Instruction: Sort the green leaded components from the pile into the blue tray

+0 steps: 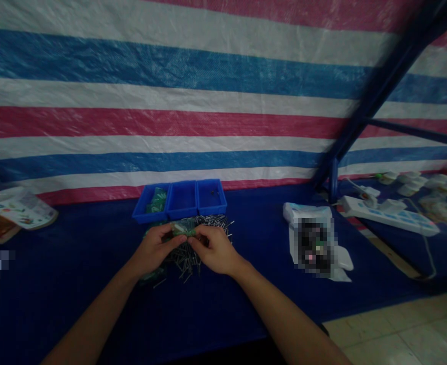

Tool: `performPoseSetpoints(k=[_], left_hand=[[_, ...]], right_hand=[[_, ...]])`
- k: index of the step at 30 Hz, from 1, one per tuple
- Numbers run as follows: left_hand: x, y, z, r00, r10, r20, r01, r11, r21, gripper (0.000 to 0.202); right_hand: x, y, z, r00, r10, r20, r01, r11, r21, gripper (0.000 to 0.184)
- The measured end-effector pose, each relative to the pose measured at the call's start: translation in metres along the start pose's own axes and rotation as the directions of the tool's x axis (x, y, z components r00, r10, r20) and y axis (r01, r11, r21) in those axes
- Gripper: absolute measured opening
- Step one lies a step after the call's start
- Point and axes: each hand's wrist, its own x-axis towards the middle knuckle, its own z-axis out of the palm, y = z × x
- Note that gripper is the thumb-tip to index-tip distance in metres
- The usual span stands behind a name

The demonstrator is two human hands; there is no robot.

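Note:
Both my hands pinch a small green-tinted plastic bag between thumbs and fingertips. My left hand has its left side and my right hand its right side; the thumbs nearly meet at the near edge. What the bag contains is too dim to make out. Beneath and around my hands lies a loose pile of thin metal rods, like nails or screws. More green plastic packets lie beside the pile on the left, partly hidden by my left hand.
Behind the pile stand joined blue trays; the left one holds green packets, the right one a few tiny bits. A white plastic bag and a power strip lie to the right. A blue metal frame rises there. A patterned container stands left.

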Motion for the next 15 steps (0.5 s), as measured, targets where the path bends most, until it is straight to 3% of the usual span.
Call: performPoseSetpoints(k=[11, 15], left_hand=[[0.002, -0.001, -0.004, 0.998, 0.002, -0.063, 0.001, 0.999, 0.050, 0.028], [-0.002, 0.000, -0.005, 0.996, -0.018, -0.090, 0.022, 0.999, 0.039, 0.025]], right_hand=[[0.001, -0.008, -0.004, 0.999, -0.008, -0.042, 0.004, 0.994, -0.106, 0.021], [-0.023, -0.024, -0.021, 0.992, -0.040, -0.117, 0.016, 0.979, -0.202, 0.017]])
